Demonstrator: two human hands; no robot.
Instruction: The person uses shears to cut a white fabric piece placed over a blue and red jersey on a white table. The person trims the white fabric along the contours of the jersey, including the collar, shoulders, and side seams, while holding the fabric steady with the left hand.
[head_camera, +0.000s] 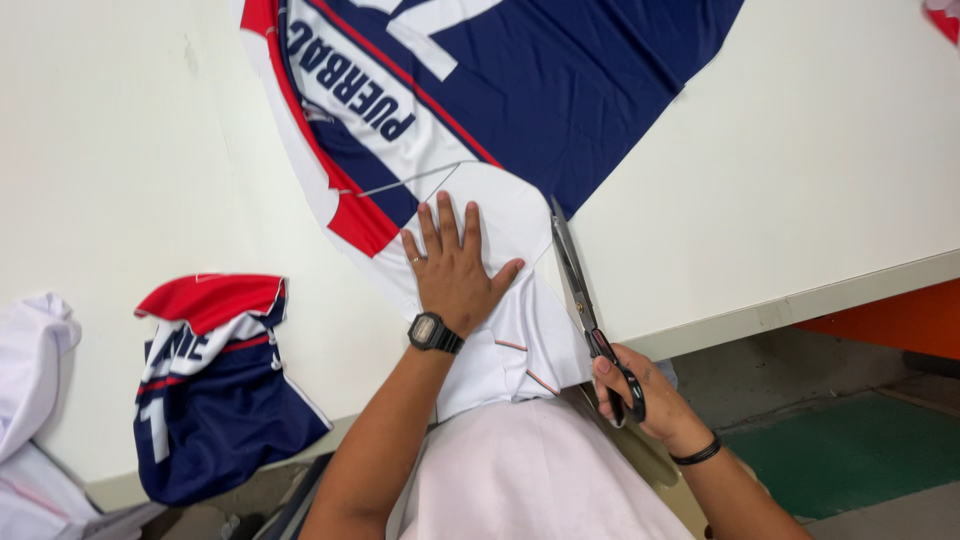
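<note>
Left hand (455, 262) flat, fingers spread, pinning the fabric (500, 120) to the table (800, 150). Right hand (640, 400) gripping scissors (580, 300) — blades apparently near-shut, long axis pointing away, along the fabric's right edge, just beside the left thumb. Cut pieces (215, 385) lie well left.

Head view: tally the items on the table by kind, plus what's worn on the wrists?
Printed fabric panels: 2, flat, folded
Scissors: 1
White cloth pile: 1
Wristwatch: 1
Black wristband: 1
Total: 6
</note>
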